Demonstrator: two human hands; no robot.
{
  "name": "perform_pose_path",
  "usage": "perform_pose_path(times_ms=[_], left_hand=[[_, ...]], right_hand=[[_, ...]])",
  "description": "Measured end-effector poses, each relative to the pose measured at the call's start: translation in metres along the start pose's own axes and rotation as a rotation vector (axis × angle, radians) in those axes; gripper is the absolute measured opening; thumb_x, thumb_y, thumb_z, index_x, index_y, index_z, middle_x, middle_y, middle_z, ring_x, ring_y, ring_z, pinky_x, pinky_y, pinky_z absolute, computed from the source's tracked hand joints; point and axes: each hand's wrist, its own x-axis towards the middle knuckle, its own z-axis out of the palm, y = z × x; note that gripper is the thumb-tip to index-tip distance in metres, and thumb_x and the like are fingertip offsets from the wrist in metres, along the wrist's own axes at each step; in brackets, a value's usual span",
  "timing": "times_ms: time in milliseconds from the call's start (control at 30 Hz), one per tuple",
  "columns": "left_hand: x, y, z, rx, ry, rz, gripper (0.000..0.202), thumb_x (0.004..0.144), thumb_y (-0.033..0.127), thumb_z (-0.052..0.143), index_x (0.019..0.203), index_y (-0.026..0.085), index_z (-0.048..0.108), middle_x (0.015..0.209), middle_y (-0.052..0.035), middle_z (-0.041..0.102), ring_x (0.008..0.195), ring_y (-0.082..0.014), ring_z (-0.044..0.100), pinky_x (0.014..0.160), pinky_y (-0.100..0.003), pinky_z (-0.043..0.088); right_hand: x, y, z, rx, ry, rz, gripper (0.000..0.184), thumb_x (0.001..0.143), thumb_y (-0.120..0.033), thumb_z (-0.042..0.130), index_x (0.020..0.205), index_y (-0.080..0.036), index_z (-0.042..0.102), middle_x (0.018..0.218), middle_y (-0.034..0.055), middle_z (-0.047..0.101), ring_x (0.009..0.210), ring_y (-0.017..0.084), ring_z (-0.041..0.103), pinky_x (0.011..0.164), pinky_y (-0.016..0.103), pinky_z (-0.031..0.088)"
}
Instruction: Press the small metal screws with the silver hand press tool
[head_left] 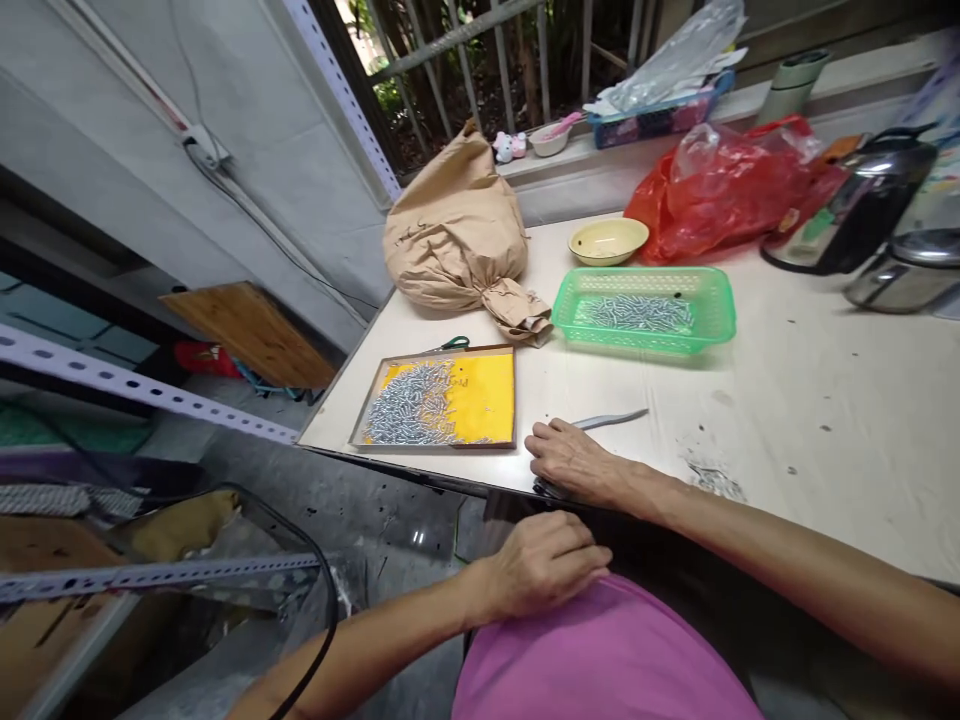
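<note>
My right hand (571,462) rests palm down at the near edge of the white table (810,400), fingers curled over something small and dark at the edge. Metal tweezers (609,420) lie on the table just beyond its fingers. My left hand (541,566) hangs below the table edge, fingers curled against my pink shirt, with nothing visible in it. A yellow-lined tray (480,400) with a heap of small metal screws (411,402) sits to the left of my right hand. Further back a green plastic basket (646,312) holds more screws.
A tied brown paper sack (457,235) lies behind the tray, green-handled scissors (452,345) beside it. A yellow bowl (607,240), a red plastic bag (720,185) and metal kettles (862,205) stand at the back right. A perforated metal rail (142,385) crosses the left.
</note>
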Motion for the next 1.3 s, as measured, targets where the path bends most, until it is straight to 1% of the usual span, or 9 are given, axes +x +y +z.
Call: perform_pose_path(times_ms=[133, 267, 400, 500, 600, 767, 900, 1067, 1300], left_hand=[[-0.021, -0.039, -0.057, 0.284, 0.219, -0.420, 0.018, 0.090, 0.019, 0.050, 0.101, 0.017, 0.063, 0.086, -0.0058, 0.065, 0.084, -0.0164, 0.057, 0.075, -0.030, 0.047], [-0.037, -0.101, -0.102, 0.484, 0.140, -0.804, 0.021, 0.091, 0.025, 0.049, 0.094, 0.016, 0.068, 0.087, -0.0070, 0.064, 0.088, -0.0199, 0.054, 0.078, -0.032, 0.044], [-0.042, -0.144, -0.111, 0.557, -0.071, -0.907, 0.024, 0.090, 0.025, 0.048, 0.096, 0.017, 0.070, 0.089, -0.0078, 0.062, 0.092, -0.0219, 0.050, 0.076, -0.030, 0.042], [-0.038, -0.160, -0.105, 0.572, -0.222, -0.906, 0.024, 0.090, 0.025, 0.048, 0.091, 0.017, 0.071, 0.091, -0.0092, 0.061, 0.096, -0.0229, 0.049, 0.074, -0.030, 0.041], [-0.033, -0.167, -0.101, 0.588, -0.298, -0.886, 0.025, 0.089, 0.023, 0.048, 0.084, 0.016, 0.071, 0.091, -0.0107, 0.060, 0.099, -0.0238, 0.048, 0.075, -0.031, 0.042], [-0.020, -0.162, -0.106, 0.540, -0.251, -0.834, 0.022, 0.085, 0.016, 0.049, 0.075, 0.013, 0.069, 0.088, -0.0114, 0.062, 0.097, -0.0237, 0.052, 0.077, -0.032, 0.043], [0.001, -0.128, -0.097, 0.110, -0.031, -0.993, 0.012, 0.079, 0.022, 0.057, 0.078, 0.015, 0.067, 0.076, -0.0050, 0.064, 0.071, -0.0156, 0.057, 0.066, -0.027, 0.046], [0.022, -0.076, -0.057, -0.601, -0.027, -1.261, 0.022, 0.073, 0.034, 0.063, 0.076, 0.013, 0.063, 0.054, 0.0036, 0.053, 0.039, -0.0063, 0.041, 0.037, -0.019, 0.034], [0.036, -0.073, -0.025, -0.694, -0.127, -1.318, 0.022, 0.071, 0.034, 0.062, 0.070, 0.011, 0.062, 0.046, 0.0055, 0.047, 0.037, -0.0044, 0.036, 0.034, -0.016, 0.028]], right_hand=[[-0.001, -0.001, 0.006, 0.060, 0.109, 0.026, 0.017, 0.089, -0.019, 0.047, 0.080, -0.016, 0.061, 0.080, 0.0068, 0.059, 0.079, 0.019, 0.046, 0.070, 0.033, 0.031], [-0.007, 0.018, -0.019, 0.112, 0.433, 0.187, 0.019, 0.091, -0.019, 0.043, 0.082, -0.016, 0.059, 0.077, 0.0061, 0.060, 0.075, 0.018, 0.050, 0.070, 0.031, 0.036], [-0.018, 0.069, -0.061, 0.035, 0.681, 0.450, 0.017, 0.091, -0.024, 0.045, 0.089, -0.015, 0.060, 0.081, 0.0082, 0.062, 0.080, 0.021, 0.055, 0.073, 0.032, 0.041], [-0.031, 0.100, -0.080, -0.090, 0.706, 0.624, 0.024, 0.090, -0.031, 0.046, 0.102, -0.016, 0.060, 0.093, 0.0118, 0.061, 0.087, 0.025, 0.056, 0.075, 0.037, 0.043], [-0.047, 0.095, -0.075, -0.063, 0.644, 0.654, 0.029, 0.091, -0.036, 0.046, 0.108, -0.016, 0.059, 0.098, 0.0121, 0.060, 0.084, 0.024, 0.058, 0.073, 0.037, 0.045], [-0.075, 0.027, -0.031, 0.241, 0.346, 0.549, 0.025, 0.094, -0.034, 0.041, 0.100, -0.019, 0.060, 0.093, 0.0070, 0.062, 0.076, 0.017, 0.059, 0.068, 0.030, 0.046], [-0.089, -0.013, -0.006, 0.313, 0.119, 0.590, 0.020, 0.093, -0.030, 0.046, 0.104, -0.019, 0.059, 0.096, 0.0062, 0.059, 0.077, 0.016, 0.059, 0.065, 0.026, 0.043], [-0.091, -0.014, -0.001, 0.253, -0.020, 0.644, 0.019, 0.094, -0.024, 0.043, 0.091, -0.017, 0.060, 0.090, 0.0051, 0.058, 0.075, 0.014, 0.057, 0.060, 0.025, 0.036], [-0.092, 0.003, 0.004, 0.110, -0.023, 0.684, 0.022, 0.095, -0.029, 0.042, 0.090, -0.019, 0.060, 0.088, 0.0049, 0.058, 0.076, 0.015, 0.057, 0.055, 0.027, 0.028]])
